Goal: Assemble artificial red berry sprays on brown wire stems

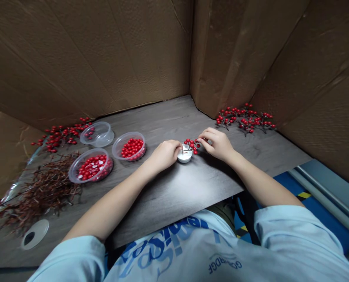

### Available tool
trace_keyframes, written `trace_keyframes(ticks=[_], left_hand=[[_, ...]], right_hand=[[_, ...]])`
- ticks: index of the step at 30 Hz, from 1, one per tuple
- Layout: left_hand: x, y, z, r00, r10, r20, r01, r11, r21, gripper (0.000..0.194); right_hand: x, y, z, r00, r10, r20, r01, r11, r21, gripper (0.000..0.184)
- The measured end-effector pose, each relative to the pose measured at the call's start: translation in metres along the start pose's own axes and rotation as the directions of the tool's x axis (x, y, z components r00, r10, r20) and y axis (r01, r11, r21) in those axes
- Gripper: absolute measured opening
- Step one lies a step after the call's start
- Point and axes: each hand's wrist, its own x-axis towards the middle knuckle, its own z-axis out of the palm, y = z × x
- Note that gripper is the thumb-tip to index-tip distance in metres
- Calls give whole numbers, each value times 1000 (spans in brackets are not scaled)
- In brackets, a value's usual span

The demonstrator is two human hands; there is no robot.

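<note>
Over a small white bowl (185, 156) on the table is an artificial red berry sprig (191, 145), its thin brown stem crossing the bowl's mouth. My left hand (166, 155) is closed at the bowl's left side, fingers pinched around the sprig's stem end. From the right, my right hand (217, 143) pinches the berry end with thumb and fingers. Its fingertips hide part of what lies between them. What is in the bowl shows only as white.
Tubs of loose red berries (132, 148) (93, 166) stand left, beside a clear tub (97, 134). Bare brown twigs (45, 188) and a white disc with a dark spot (35, 234) lie nearer. Berry sprigs pile at far left (64, 137) and right (246, 119). Cardboard walls (118, 58) surround the table.
</note>
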Motion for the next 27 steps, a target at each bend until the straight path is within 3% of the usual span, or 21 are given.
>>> trace_keyframes(ticks=[7,12,18,27], left_hand=[[2,1,0,999,-32,-26,33,999,10,23],[-3,2,-15,998,-58,-35,52,983,-174,20],[-17,-1,-33,991,-130,-9,119,934,-337,18],[-38,-19,-37,978,-201,-52,153,868,-472,17]], right_hand=[[2,-2,-1,999,29,-13,-28,998,64,18],[8,-9,-7,996,84,-33,-76,978,192,19],[24,-22,-13,979,185,85,-202,930,308,20],[55,-50,-11,986,32,163,-96,911,402,20]])
